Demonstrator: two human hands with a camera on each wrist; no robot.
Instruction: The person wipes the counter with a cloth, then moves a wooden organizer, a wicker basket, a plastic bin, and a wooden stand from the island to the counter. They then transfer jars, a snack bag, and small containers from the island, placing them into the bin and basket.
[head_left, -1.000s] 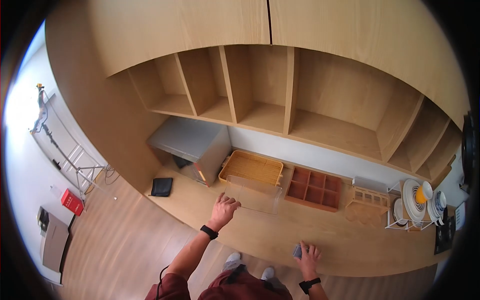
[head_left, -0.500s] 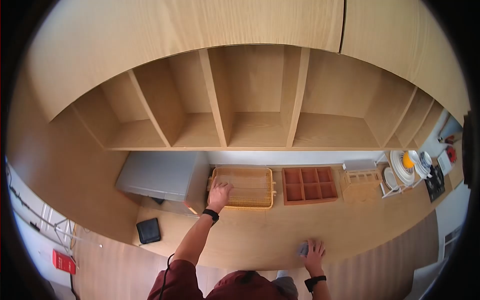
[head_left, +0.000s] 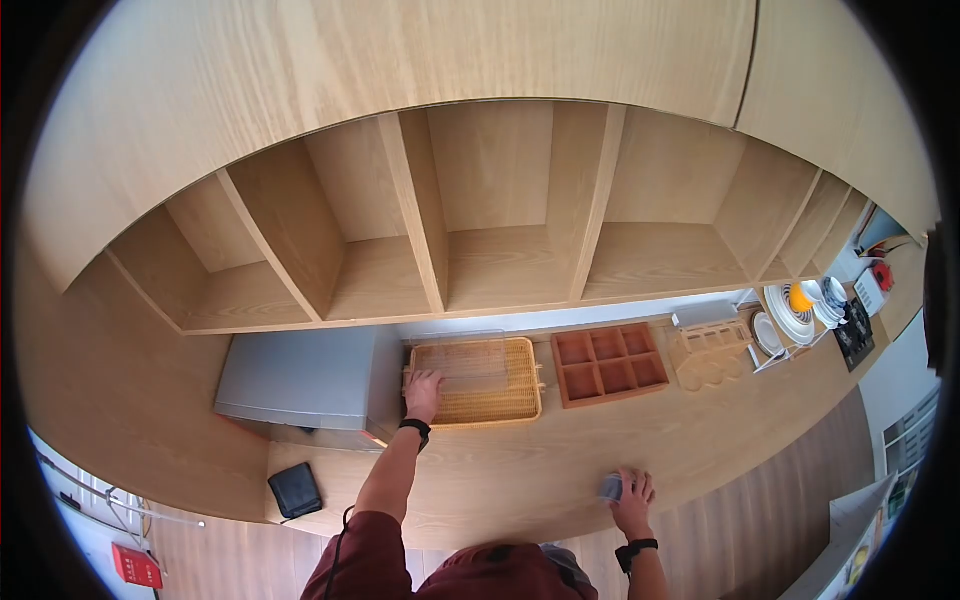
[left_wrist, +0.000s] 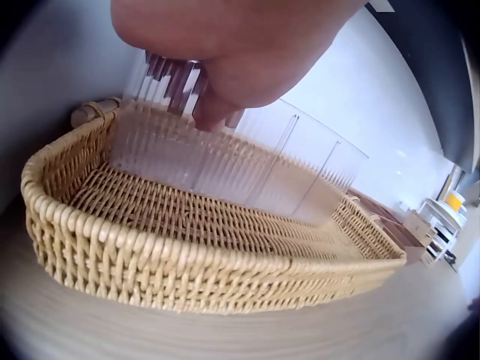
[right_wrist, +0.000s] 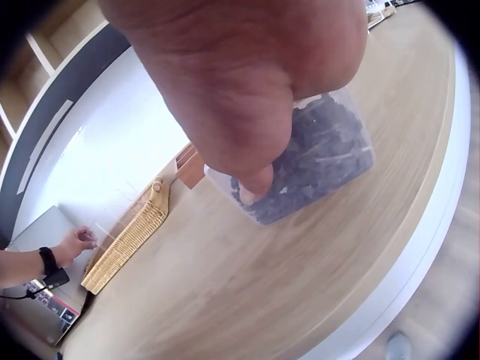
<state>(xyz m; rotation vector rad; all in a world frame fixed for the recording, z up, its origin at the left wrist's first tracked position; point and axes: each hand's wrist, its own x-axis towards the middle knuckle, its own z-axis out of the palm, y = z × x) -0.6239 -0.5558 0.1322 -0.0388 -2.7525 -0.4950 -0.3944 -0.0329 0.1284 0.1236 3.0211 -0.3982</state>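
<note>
In the head view the left hand pinches a clear ribbed plastic organizer by its left end, over the wicker basket. The left wrist view shows the organizer within the basket's rim, tilted, with the thumb on its near wall. Near the counter's front edge, the right hand grips a small clear container with dark contents. In the right wrist view the thumb lies along the side of that container, which is at the counter surface.
A grey box-shaped appliance stands left of the basket, a black pouch in front of it. Rightward are a red-brown divided tray, a light brown holder and a dish rack with plates. Open shelves hang above.
The left hand has carried the clear organizer from in front of the basket back and left over it. The right hand stays near the front edge with its container. The head view has shifted.
</note>
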